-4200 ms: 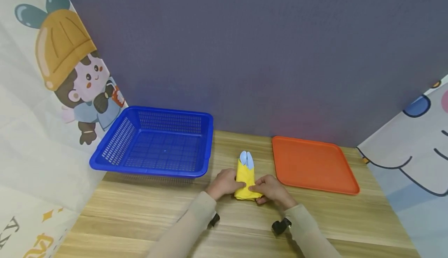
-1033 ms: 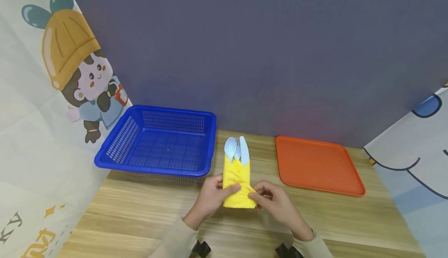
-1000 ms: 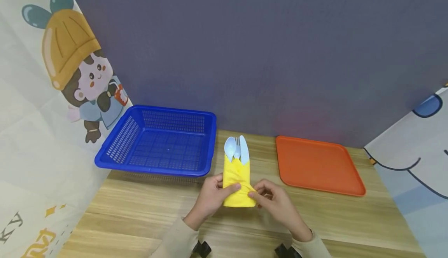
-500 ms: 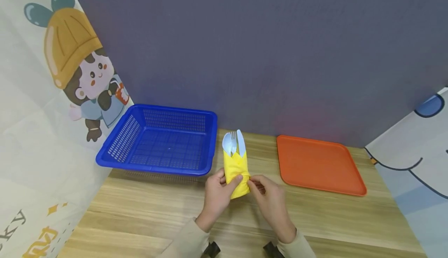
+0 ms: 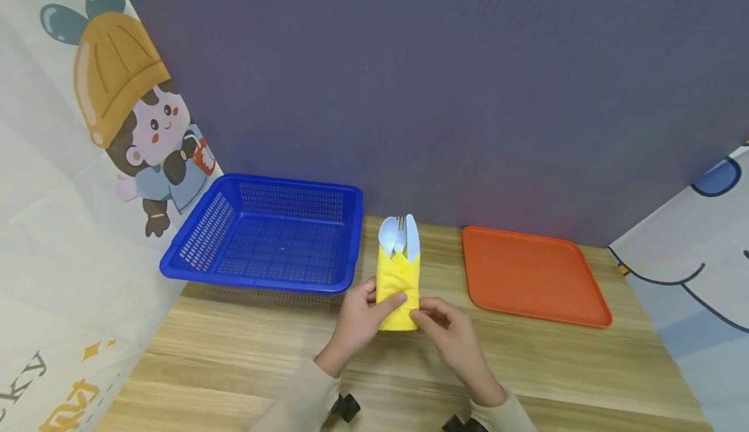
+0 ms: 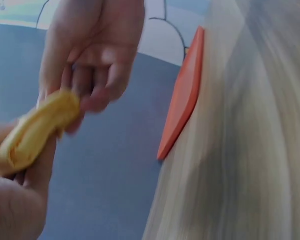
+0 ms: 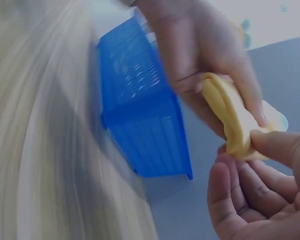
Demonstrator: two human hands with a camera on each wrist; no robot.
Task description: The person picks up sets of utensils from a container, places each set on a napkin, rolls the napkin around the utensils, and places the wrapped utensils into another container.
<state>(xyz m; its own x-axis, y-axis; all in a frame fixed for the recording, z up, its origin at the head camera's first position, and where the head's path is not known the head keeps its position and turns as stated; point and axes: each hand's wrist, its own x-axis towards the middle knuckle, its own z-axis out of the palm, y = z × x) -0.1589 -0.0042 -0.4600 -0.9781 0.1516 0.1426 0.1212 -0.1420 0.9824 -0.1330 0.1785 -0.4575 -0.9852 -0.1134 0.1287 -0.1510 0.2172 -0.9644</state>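
Observation:
A folded yellow napkin (image 5: 398,272) is wrapped round a pale blue spoon (image 5: 387,233), fork (image 5: 400,240) and knife (image 5: 413,242), whose upper ends stick out of its far end. My left hand (image 5: 358,316) grips the napkin from the left, thumb across its front and fingers behind. At the lower right edge my right hand (image 5: 453,337) pinches the cloth between thumb and fingers. Both wrist views show the rolled end of the napkin (image 6: 32,132) held above the table. The cutlery's lower parts are hidden inside the cloth.
A blue perforated basket (image 5: 260,284) stands at the back left of the wooden table (image 5: 234,354). Back right lies a flat orange tray (image 5: 535,276). A grey panel (image 5: 409,94) rises behind them, with printed cloth at both sides.
Since the oldest frame the napkin bundle has been lifted off the table, and the fork now shows. Over the last half second it has turned from a slight leftward tilt to straight.

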